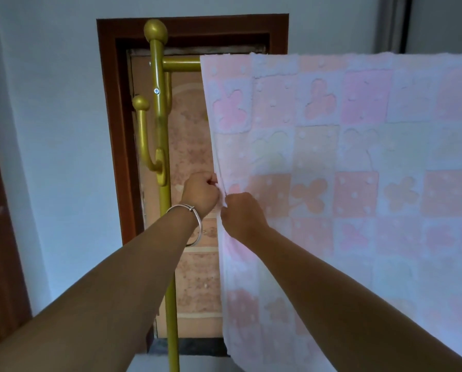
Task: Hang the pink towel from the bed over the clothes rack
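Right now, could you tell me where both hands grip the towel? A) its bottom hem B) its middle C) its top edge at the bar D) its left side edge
D: the left hand and right hand pinch the left side edge of the towel, well below the rack bar.

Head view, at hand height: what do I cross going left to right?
Wall → door frame → rack pole → left hand → towel edge → right hand → rest of the towel.
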### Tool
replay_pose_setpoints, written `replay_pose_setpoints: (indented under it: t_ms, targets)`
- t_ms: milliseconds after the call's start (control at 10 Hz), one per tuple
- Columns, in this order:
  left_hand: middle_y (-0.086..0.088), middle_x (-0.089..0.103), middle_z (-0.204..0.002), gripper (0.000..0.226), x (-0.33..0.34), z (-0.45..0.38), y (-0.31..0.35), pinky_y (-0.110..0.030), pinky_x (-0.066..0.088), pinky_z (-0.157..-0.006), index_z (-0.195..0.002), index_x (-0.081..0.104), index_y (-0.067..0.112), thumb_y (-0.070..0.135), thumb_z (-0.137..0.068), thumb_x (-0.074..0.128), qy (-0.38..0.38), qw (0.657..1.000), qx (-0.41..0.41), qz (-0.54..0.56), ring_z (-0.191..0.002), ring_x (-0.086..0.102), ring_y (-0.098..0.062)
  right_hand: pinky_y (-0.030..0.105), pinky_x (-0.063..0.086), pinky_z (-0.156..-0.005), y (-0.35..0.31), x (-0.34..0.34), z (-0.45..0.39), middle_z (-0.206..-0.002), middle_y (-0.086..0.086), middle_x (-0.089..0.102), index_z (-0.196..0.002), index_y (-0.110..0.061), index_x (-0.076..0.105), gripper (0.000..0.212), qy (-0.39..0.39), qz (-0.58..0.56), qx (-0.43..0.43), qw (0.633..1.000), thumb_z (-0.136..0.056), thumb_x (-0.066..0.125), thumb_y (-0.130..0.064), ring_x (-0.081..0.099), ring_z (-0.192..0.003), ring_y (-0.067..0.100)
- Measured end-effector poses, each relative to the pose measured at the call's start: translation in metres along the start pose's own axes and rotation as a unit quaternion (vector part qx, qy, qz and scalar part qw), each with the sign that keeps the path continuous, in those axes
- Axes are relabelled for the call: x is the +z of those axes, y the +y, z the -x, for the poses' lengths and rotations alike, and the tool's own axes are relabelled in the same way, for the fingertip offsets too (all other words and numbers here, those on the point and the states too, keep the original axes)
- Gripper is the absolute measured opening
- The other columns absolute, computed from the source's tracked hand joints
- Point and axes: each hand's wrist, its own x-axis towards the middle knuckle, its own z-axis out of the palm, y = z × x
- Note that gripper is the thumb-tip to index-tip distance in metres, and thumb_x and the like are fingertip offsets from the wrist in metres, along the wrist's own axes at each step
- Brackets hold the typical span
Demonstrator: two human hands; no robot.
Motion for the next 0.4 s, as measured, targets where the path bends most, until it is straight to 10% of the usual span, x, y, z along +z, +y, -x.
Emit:
replay_pose_setpoints:
  t_ms: [100,300,400]
  targets:
    - [-0.013,0.058,-0.091,0.029,-0.004,0.005,0.001,-0.031,0.048,-0.077,-0.083,0.06,0.007,-0.012,-0.077,0.038,0.011,0.999,0.006,-0.047,-0.084,0.055,-0.028,0.029,0.047,-0.079,0.001,-0.001,0.001,-0.107,0.021,0.067,-0.105,0.006,0.061,0.026,-0.038,-0.006,0.002,0.999,-0.096,0.044,-0.012,0.064,-0.1,0.033]
    - [-0.021,0.042,-0.126,0.035,0.0,0.023,0.018,-0.05,0.049,-0.089,-0.11,0.047,-0.001,-0.012,-0.076,0.043,0.181,0.978,0.07,-0.074,-0.101,0.053,-0.039,0.038,0.057,-0.081,0.013,-0.034,0.034,-0.107,0.021,0.07,-0.11,0.001,0.063,0.026,-0.079,-0.02,-0.002,0.997,-0.091,0.049,-0.009,0.069,-0.095,0.036]
    - [-0.019,0.044,-0.122,0.046,0.01,0.033,0.028,-0.052,0.045,-0.092,-0.112,0.048,0.002,-0.013,-0.07,0.042,0.171,0.973,0.133,-0.074,-0.109,0.049,-0.035,0.022,0.055,-0.05,0.026,-0.061,0.046,-0.086,0.011,0.068,-0.102,-0.001,0.067,0.019,-0.03,-0.098,0.035,0.994,-0.091,0.051,-0.007,0.07,-0.058,0.021]
